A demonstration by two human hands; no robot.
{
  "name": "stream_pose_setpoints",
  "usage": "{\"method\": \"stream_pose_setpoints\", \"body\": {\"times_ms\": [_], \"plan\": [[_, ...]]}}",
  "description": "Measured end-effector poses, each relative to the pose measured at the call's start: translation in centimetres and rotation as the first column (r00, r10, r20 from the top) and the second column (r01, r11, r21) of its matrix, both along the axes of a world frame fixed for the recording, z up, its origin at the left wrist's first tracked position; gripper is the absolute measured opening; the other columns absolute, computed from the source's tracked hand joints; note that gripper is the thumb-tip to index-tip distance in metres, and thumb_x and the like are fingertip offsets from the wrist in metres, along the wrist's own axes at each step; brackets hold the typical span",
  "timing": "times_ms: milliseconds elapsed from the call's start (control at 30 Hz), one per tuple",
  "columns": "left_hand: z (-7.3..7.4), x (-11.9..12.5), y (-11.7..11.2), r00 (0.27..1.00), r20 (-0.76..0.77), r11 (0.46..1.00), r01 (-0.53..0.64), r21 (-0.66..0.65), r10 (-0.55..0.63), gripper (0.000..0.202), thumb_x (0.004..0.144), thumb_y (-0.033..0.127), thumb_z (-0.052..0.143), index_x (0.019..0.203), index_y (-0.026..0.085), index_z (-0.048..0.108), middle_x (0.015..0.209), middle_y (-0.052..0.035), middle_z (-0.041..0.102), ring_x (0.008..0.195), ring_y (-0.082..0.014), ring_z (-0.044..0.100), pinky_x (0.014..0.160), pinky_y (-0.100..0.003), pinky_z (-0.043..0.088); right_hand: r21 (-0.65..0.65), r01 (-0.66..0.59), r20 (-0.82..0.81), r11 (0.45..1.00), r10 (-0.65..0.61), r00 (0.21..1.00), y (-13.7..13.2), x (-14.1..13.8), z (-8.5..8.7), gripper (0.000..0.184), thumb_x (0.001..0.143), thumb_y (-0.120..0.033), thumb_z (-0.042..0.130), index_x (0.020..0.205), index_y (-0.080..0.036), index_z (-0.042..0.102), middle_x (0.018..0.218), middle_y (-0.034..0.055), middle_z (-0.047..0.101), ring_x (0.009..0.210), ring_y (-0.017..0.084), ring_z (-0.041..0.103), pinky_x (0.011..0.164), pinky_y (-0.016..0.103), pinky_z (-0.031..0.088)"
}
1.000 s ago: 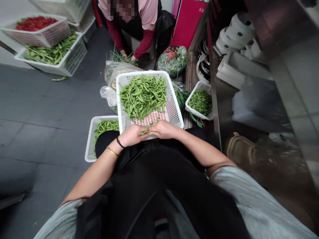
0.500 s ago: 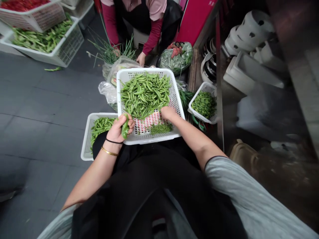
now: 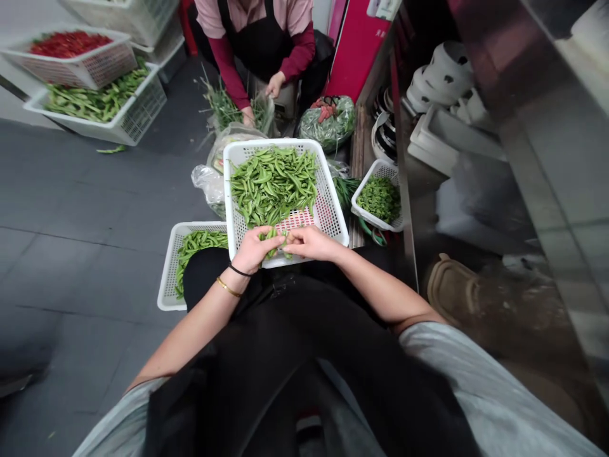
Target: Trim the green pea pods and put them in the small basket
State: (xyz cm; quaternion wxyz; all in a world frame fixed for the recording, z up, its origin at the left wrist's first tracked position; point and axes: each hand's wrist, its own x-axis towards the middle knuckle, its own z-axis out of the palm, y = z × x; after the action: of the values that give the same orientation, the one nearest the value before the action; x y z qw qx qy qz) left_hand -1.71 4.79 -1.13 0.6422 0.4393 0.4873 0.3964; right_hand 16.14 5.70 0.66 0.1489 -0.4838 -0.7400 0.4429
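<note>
A white plastic basket (image 3: 229,209) rests on my lap with a heap of green pea pods (image 3: 273,181) in its far part. Over its near edge my two hands meet. My left hand (image 3: 254,249) is closed around several pods (image 3: 270,235). The fingers of my right hand (image 3: 311,243) pinch the end of a pod (image 3: 287,240) next to my left fingertips. The near floor of the basket is partly hidden behind my hands.
Left of my knee stands a basket of pods (image 3: 198,241). A co-worker (image 3: 257,44) crouches opposite, hands at a bag of greens (image 3: 261,114). Right of me are a small basket of leafy greens (image 3: 379,198) and a metal shelf edge (image 3: 406,222). Stacked crates (image 3: 143,114) stand far left.
My right hand has come back from the basket floor to my left hand and now pinches a pod. My left hand has moved right. The co-worker's hands and the greens have shifted.
</note>
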Motion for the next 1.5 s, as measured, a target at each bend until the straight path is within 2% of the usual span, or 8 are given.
{"method": "stream_pose_setpoints", "body": {"times_ms": [200, 400, 600, 967, 1067, 1200, 1367, 1500], "plan": [[1.6, -1.1, -1.2, 0.950, 0.222, 0.967, 0.242, -0.079, -0.219, 0.026, 0.065, 0.030, 0.076, 0.063, 0.013, 0.056, 0.043, 0.0020, 0.050, 0.035, -0.0069, 0.043, 0.036, -0.018, 0.031, 0.101, -0.036, -0.226, 0.994, 0.059, 0.972, -0.7, 0.9, 2.7, 0.020, 0.086, -0.034, 0.050, 0.080, -0.016, 0.057, 0.061, -0.0030, 0.055, 0.054, 0.009, 0.051, 0.057, 0.021, 0.038], [1.5, -0.5, -2.0, 0.902, 0.379, 0.922, 0.310, -0.231, -0.208, 0.027, 0.059, 0.025, 0.077, 0.067, 0.014, 0.054, 0.041, 0.0044, 0.046, 0.032, -0.0057, 0.039, 0.031, -0.016, 0.027, 0.554, -0.166, 0.134, 0.816, 0.109, 0.985, -2.1, -0.1, 3.5, 0.025, 0.085, -0.027, 0.048, 0.063, -0.018, 0.055, 0.066, 0.0015, 0.053, 0.063, 0.012, 0.046, 0.060, 0.023, 0.032], [1.4, -0.8, -1.6, 0.936, 0.348, 0.969, 0.038, -0.242, 0.050, 0.029, 0.059, 0.024, 0.076, 0.069, 0.017, 0.050, 0.042, 0.0073, 0.045, 0.033, -0.0052, 0.038, 0.032, -0.015, 0.026, 0.650, 0.026, 0.049, 0.759, -0.076, 0.996, -2.3, 2.3, 3.2, 0.023, 0.085, -0.023, 0.045, 0.064, -0.018, 0.054, 0.065, 0.0018, 0.049, 0.063, 0.012, 0.045, 0.061, 0.024, 0.034], [2.0, -1.1, -1.7, 0.985, -0.068, 0.973, -0.143, 0.181, 0.158, 0.018, 0.067, 0.027, 0.071, 0.072, 0.017, 0.056, 0.051, 0.0056, 0.049, 0.042, -0.0077, 0.044, 0.044, -0.021, 0.033, 0.289, -0.243, 0.141, 0.926, 0.210, 0.968, -1.4, -0.2, 1.6, 0.026, 0.088, -0.029, 0.050, 0.069, -0.015, 0.062, 0.065, -0.0003, 0.057, 0.061, 0.010, 0.047, 0.061, 0.023, 0.031], [2.5, -1.4, -1.7, 0.960, -0.272, 0.941, 0.152, 0.303, -0.067, 0.014, 0.067, 0.023, 0.069, 0.073, 0.015, 0.059, 0.057, 0.0039, 0.053, 0.049, -0.0079, 0.046, 0.049, -0.021, 0.035, 0.049, -0.424, 0.056, 0.904, 0.422, 0.905, -1.6, -1.2, 0.9, 0.024, 0.086, -0.024, 0.052, 0.066, -0.015, 0.062, 0.052, -0.0039, 0.052, 0.050, 0.007, 0.047, 0.057, 0.020, 0.033], [3.3, -1.8, -1.1, 0.724, -0.451, 0.697, 0.667, 0.266, -0.521, 0.011, 0.066, 0.019, 0.066, 0.073, 0.013, 0.061, 0.058, 0.0039, 0.054, 0.055, -0.0083, 0.047, 0.054, -0.020, 0.037, -0.411, -0.618, -0.123, 0.670, 0.631, 0.766, -1.4, -0.4, 0.7, 0.024, 0.085, -0.030, 0.053, 0.071, -0.013, 0.063, 0.040, -0.0076, 0.045, 0.036, 0.006, 0.045, 0.046, 0.017, 0.034], [1.9, -3.5, -0.2, 0.833, -0.174, 0.824, 0.550, 0.140, -0.526, 0.015, 0.063, 0.018, 0.068, 0.074, 0.014, 0.059, 0.053, 0.0042, 0.051, 0.045, -0.0068, 0.043, 0.043, -0.018, 0.032, -0.331, -0.287, -0.137, 0.899, 0.255, 0.957, 1.6, 3.7, 0.7, 0.030, 0.084, -0.041, 0.054, 0.081, -0.013, 0.066, 0.048, -0.0049, 0.054, 0.043, 0.007, 0.050, 0.048, 0.018, 0.040], [-0.1, -5.0, 0.4, 0.873, 0.449, 0.974, 0.225, -0.029, -0.188, 0.016, 0.063, 0.026, 0.064, 0.068, 0.015, 0.053, 0.053, 0.0014, 0.050, 0.039, -0.0075, 0.041, 0.033, -0.017, 0.028, -0.306, -0.061, 0.372, 0.950, 0.179, 0.911, 5.7, 5.2, -0.9, 0.029, 0.072, -0.037, 0.070, 0.088, -0.013, 0.070, 0.053, 0.0007, 0.062, 0.051, 0.013, 0.059, 0.055, 0.023, 0.045]]}}
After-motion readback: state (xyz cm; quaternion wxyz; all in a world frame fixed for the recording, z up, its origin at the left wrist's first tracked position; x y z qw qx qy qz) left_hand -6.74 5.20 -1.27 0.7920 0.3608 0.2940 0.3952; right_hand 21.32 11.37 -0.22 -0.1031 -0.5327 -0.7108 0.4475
